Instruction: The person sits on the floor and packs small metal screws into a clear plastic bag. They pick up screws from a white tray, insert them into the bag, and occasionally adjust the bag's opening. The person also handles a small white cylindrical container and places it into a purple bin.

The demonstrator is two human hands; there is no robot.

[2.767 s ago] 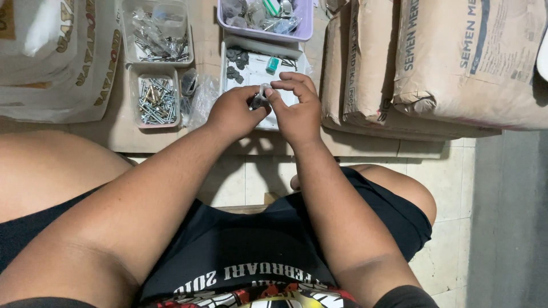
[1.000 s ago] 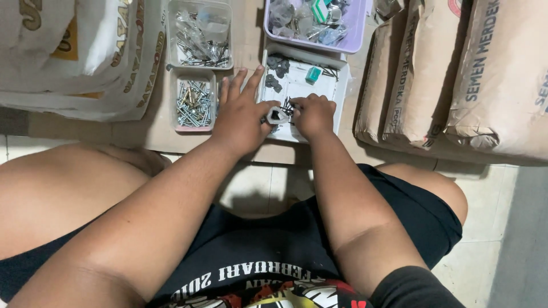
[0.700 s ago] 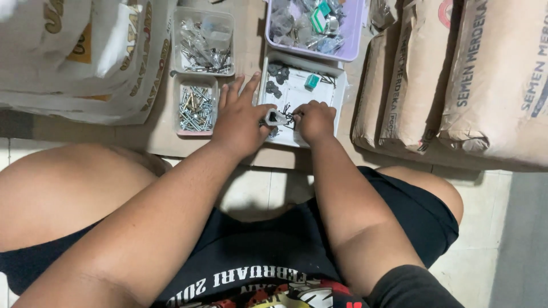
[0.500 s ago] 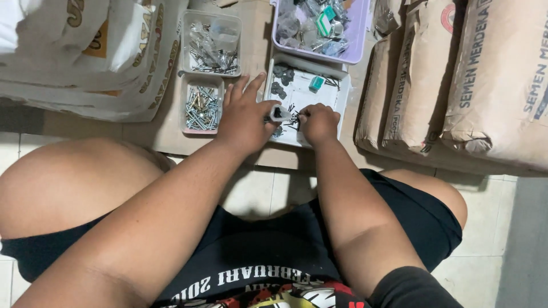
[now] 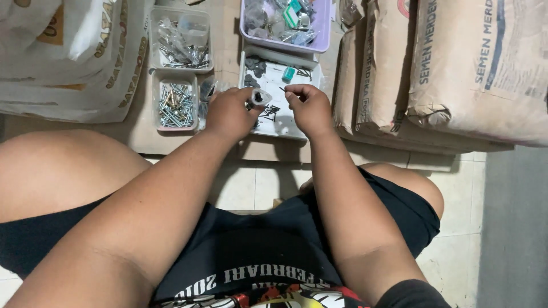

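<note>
The left hand is closed around a small clear bag, pinching it so its open mouth faces the right hand. The right hand pinches a small dark screw between thumb and forefinger, just beside the bag's mouth and apart from it. Directly under both grips lies a white tray with loose dark screws. Just left of the left hand sits a small tub of silver screws, with a clear tub beyond it. Past the grips stands a purple bin; brown paper sacks lie to the right.
</note>
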